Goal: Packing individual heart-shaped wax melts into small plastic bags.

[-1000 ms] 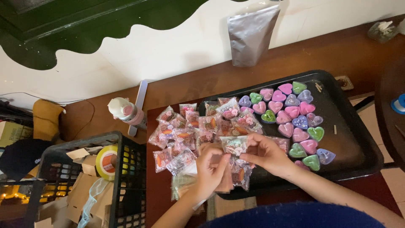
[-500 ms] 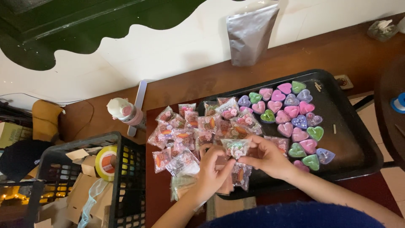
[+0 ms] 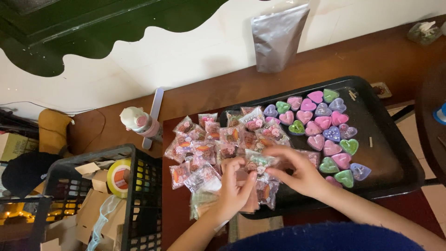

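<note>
a brown tabletop (image 3: 195, 100) carried a black tray (image 3: 395, 153) with loose heart-shaped candles (image 3: 332, 135) on its right half and a heap of small clear packets (image 3: 209, 144) at its left edge. over that edge, the left hand (image 3: 234, 190) and right hand (image 3: 299, 174) met, fingers pinched shut on one small packet (image 3: 258, 163).
</note>
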